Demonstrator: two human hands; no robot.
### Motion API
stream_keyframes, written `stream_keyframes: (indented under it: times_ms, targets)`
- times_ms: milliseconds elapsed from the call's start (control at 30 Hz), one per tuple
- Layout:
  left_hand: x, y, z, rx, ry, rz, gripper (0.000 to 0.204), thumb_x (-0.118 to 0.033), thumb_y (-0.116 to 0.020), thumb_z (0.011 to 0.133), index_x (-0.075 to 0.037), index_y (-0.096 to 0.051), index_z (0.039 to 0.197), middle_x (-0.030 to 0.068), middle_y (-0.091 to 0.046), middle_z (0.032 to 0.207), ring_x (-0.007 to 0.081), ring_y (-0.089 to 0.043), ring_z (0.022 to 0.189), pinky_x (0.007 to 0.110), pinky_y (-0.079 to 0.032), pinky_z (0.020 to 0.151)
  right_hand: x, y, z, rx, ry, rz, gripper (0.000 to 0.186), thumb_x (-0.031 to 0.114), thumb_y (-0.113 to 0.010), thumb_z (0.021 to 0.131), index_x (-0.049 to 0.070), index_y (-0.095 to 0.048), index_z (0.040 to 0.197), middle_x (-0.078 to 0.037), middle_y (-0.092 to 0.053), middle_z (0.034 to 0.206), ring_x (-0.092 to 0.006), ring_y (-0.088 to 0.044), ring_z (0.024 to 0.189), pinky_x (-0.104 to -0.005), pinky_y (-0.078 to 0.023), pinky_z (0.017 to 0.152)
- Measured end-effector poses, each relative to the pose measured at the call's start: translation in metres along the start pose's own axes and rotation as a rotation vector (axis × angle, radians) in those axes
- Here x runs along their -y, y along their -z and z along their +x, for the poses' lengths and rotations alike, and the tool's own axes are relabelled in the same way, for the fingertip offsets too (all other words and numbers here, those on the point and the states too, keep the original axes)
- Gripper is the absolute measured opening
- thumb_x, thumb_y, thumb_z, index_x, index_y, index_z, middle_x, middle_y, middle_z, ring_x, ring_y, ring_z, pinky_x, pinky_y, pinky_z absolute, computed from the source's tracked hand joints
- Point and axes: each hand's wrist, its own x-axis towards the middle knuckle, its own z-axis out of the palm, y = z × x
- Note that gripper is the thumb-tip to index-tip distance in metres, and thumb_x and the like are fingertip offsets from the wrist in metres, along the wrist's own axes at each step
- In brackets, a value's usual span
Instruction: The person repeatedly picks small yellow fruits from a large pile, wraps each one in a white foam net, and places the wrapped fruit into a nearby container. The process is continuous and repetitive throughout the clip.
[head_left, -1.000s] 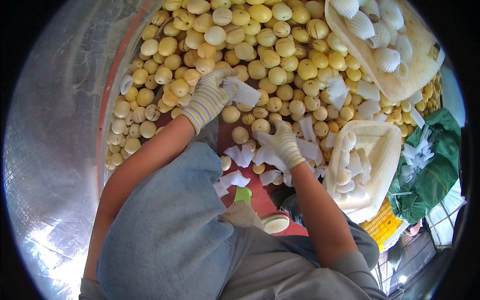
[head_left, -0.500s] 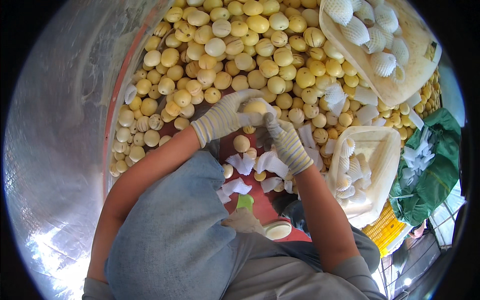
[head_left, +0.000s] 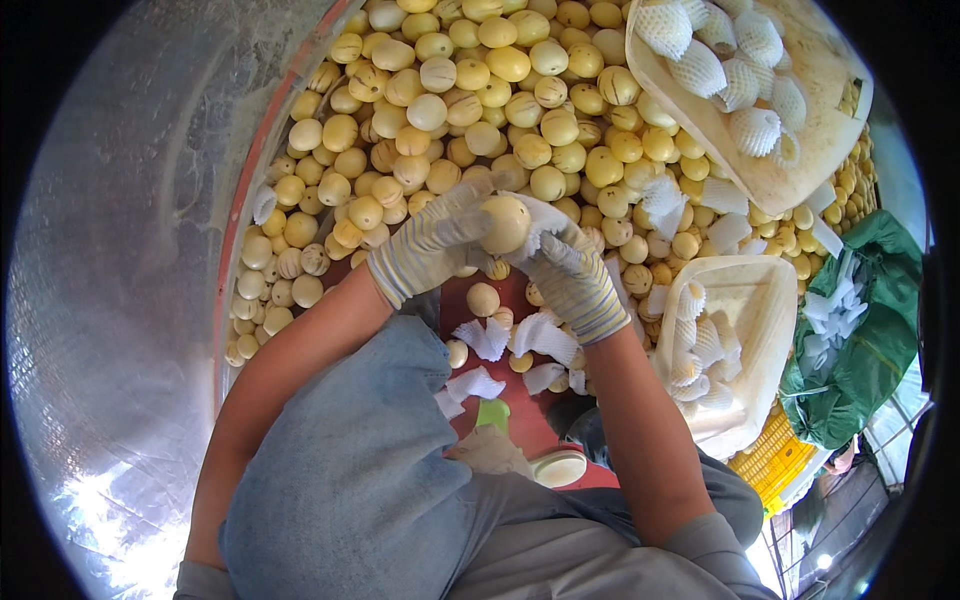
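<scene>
My left hand (head_left: pixel 425 248), in a striped knit glove, holds a pale yellow pepino melon (head_left: pixel 505 224) by its left side. My right hand (head_left: pixel 577 280), gloved alike, is closed on a white foam net sleeve (head_left: pixel 543 216) that lies against the melon's right side. Most of the melon is bare toward me. Some right fingertips are hidden behind the net and fruit. Beyond both hands spreads a big heap of pepino melons (head_left: pixel 460 108), some with purple streaks. Below them, loose foam nets (head_left: pixel 542 334) and a single melon (head_left: pixel 483 299) lie on a red surface.
To the right stand a whitish tub (head_left: pixel 775 300) of net-wrapped melons and, farther off, a larger tub (head_left: pixel 800 180) with more. A green bag (head_left: pixel 875 330) of foam nets and a yellow crate (head_left: pixel 772 462) sit at far right. Plastic sheeting (head_left: pixel 120 250) borders the left.
The melon has come into plainer view between my hands, and my left fingers have shifted to its left side. My right hand has turned, with the foam net now showing beside the fruit.
</scene>
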Motion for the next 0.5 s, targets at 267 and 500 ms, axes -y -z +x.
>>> stream_keyframes:
  times_ms: [267,500]
  targets:
    - [0.005,0.004,0.011,-0.168,0.009,0.597,0.074,-0.021,-0.083,0.077,-0.004,-0.047,0.139,0.0091,-0.056,0.126,0.02,-0.056,0.115,0.033,-0.048,0.099,0.001,-0.046,-0.015,-0.347,0.353,-1.003,0.046,-0.003,-0.066,0.08,0.004,-0.056,0.125,-0.008,-0.06,0.096,-0.0156,-0.06,0.084,-0.0291,-0.052,0.075]
    - [0.016,0.022,0.011,-0.274,0.043,0.838,0.063,-0.026,-0.085,0.073,-0.002,-0.056,0.123,0.0135,-0.063,0.117,0.0202,-0.06,0.107,0.033,-0.048,0.097,-0.007,-0.035,-0.011,-0.165,0.386,-1.074,0.049,-0.006,-0.062,0.08,0.006,-0.057,0.128,-0.012,-0.062,0.1,-0.0231,-0.063,0.091,-0.032,-0.052,0.082]
